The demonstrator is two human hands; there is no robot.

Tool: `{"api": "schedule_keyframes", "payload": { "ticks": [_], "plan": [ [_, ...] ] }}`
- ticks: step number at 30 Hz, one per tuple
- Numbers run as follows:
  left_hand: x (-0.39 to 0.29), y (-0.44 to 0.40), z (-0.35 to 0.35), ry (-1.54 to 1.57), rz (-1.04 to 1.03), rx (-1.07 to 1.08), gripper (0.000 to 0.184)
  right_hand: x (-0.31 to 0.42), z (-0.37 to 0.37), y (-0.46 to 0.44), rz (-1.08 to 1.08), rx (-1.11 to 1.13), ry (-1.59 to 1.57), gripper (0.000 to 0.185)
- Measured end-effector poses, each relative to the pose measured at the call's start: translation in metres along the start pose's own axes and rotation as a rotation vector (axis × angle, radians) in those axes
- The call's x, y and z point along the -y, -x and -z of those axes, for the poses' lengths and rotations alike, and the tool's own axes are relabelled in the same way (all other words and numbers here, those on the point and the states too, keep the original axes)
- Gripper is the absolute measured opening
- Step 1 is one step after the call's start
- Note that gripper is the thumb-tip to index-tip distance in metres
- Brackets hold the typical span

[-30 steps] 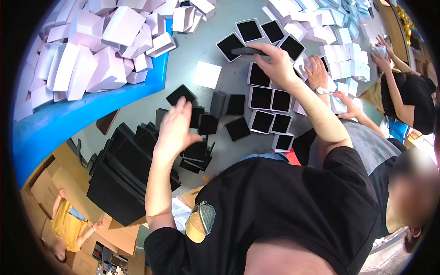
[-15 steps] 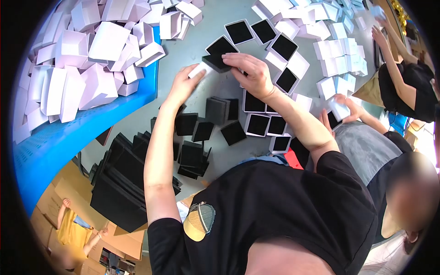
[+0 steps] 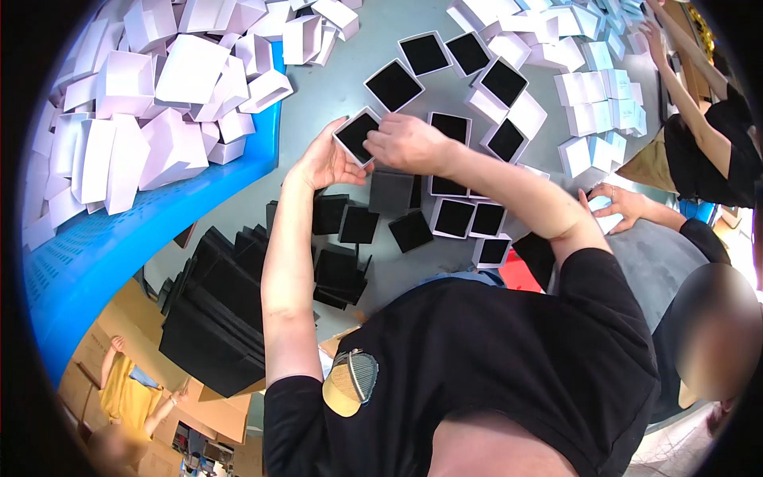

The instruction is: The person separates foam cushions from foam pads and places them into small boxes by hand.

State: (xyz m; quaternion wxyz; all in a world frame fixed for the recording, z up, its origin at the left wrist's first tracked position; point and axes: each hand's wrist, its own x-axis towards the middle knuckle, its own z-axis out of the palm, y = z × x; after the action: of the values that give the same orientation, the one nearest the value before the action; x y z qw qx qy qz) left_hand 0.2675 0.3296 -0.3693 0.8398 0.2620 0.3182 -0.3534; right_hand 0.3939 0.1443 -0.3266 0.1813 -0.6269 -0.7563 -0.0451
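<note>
My left hand (image 3: pixel 324 161) cups a small white box (image 3: pixel 345 149) from the left, fingers under it. A black foam pad (image 3: pixel 354 137) lies in the box, filling its opening. My right hand (image 3: pixel 409 145) is closed, its bunched fingertips on the right part of the pad; its exact grip is partly hidden. Beyond the hands lies a white box with a black insert (image 3: pixel 395 85), and several more like it form an arc to the right. A stack of black foam pads (image 3: pixel 390 191) and a loose black pad (image 3: pixel 411 231) lie below the hands.
A blue bin (image 3: pixel 135 245) at left is heaped with white boxes (image 3: pixel 191 69). Large black foam stacks (image 3: pixel 216 314) stand below it. Closed white boxes (image 3: pixel 584 103) are grouped at right. A co-worker's hand (image 3: pixel 624 203) holds a white box nearby; another person works beyond.
The black pad, held tilted over the white box before, now lies in it. The box has turned its open face up toward me, and my right hand has drawn down onto its right side.
</note>
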Motion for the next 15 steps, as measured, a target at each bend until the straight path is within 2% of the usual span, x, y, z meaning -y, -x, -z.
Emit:
{"api": "schedule_keyframes", "payload": {
  "ticks": [3, 7, 8, 9, 11, 13, 15],
  "plan": [
    [-0.008, -0.006, -0.008, -0.028, -0.010, -0.096, 0.084, -0.005, 0.001, 0.001, 0.061, 0.132, 0.113, 0.014],
    [-0.016, -0.002, -0.042, -0.375, -0.073, -0.557, 0.088, -0.005, -0.003, 0.003, -0.034, 0.300, 0.213, 0.013],
    [-0.018, 0.004, -0.053, -0.438, -0.061, -0.697, 0.080, -0.005, 0.003, 0.003, -0.090, 0.347, 0.210, 0.012],
    [-0.015, 0.012, -0.056, -0.719, -0.258, -0.846, 0.072, -0.006, 0.006, 0.005, -0.143, 0.392, 0.207, 0.012],
    [-0.002, 0.038, -0.058, -1.286, -0.667, -1.114, 0.055, -0.017, 0.000, 0.015, -0.291, 0.307, 0.205, 0.012],
    [0.006, 0.070, -0.060, -1.678, -0.749, -1.161, 0.032, -0.024, 0.007, 0.020, -0.398, 0.323, 0.193, 0.012],
    [0.016, 0.093, -0.044, -2.178, -0.552, -1.227, 0.032, -0.026, 0.010, 0.018, -0.390, 0.185, 0.107, 0.017]
  ]
}}
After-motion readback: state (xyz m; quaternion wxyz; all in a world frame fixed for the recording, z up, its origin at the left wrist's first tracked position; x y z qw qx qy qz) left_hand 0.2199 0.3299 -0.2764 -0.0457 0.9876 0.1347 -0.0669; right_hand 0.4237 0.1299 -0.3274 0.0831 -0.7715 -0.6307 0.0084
